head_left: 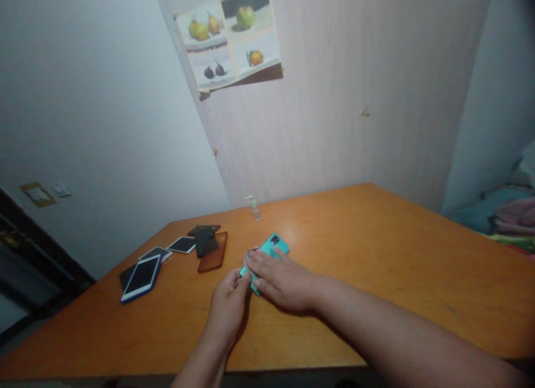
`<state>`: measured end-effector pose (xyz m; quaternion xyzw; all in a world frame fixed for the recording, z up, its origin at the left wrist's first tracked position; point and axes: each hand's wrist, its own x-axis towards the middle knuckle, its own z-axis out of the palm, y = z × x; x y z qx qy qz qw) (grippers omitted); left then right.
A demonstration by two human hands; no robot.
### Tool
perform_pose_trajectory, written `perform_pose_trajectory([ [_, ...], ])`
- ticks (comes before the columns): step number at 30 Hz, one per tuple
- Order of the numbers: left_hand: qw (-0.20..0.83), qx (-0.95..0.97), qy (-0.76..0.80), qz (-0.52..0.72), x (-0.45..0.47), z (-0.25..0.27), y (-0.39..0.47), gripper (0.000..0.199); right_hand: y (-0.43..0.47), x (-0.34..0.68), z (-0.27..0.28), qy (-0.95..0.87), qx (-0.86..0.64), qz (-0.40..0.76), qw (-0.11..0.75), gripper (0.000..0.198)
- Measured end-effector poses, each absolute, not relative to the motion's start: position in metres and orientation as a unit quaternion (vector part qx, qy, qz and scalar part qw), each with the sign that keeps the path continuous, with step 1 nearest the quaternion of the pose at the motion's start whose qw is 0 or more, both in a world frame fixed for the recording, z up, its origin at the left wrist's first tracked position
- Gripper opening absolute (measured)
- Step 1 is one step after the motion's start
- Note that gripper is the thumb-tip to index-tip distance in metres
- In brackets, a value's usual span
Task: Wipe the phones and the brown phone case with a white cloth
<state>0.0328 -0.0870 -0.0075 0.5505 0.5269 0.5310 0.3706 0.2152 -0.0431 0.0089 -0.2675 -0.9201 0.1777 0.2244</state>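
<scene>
A teal smartphone [271, 248] lies back up on the wooden table, its dark camera block at the far end. My left hand [228, 299] is closed on the phone's near left corner, pinching it between thumb and fingers. Across the phone's back lies my right hand [282, 276], fingers stretched out and flat. Something pale and thin [249, 254] shows at the fingertips of my right hand; its kind is not clear. The middle of the phone is hidden under that hand.
Left on the table [355, 248] lie a blue-cased phone [142, 277], white-framed phones [183, 245], a dark phone case [204, 242] and a translucent brown case [219, 256]. A small clear pump bottle [254, 208] stands by the wall. Fruit pictures [232, 39] hang above.
</scene>
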Motion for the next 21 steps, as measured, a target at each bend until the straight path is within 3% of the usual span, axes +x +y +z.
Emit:
perform_pose_trajectory([
  [5, 0.390, 0.540, 0.533, 0.521, 0.034, -0.008, -0.089, 0.037, -0.022, 0.226, 0.005, -0.858, -0.434, 0.154, 0.229, 0.062],
  [11, 0.382, 0.554, 0.527, 0.520, 0.032, -0.009, -0.087, 0.036, -0.039, 0.217, 0.008, -0.918, -0.290, 0.156, 0.221, 0.061],
  [17, 0.386, 0.534, 0.544, 0.520, 0.032, -0.011, -0.085, 0.040, -0.026, 0.227, 0.011, -0.875, -0.413, 0.156, 0.197, 0.064],
  [21, 0.389, 0.533, 0.531, 0.532, 0.031, -0.012, -0.083, 0.039, -0.037, 0.222, 0.012, -0.918, -0.309, 0.168, 0.184, 0.062],
])
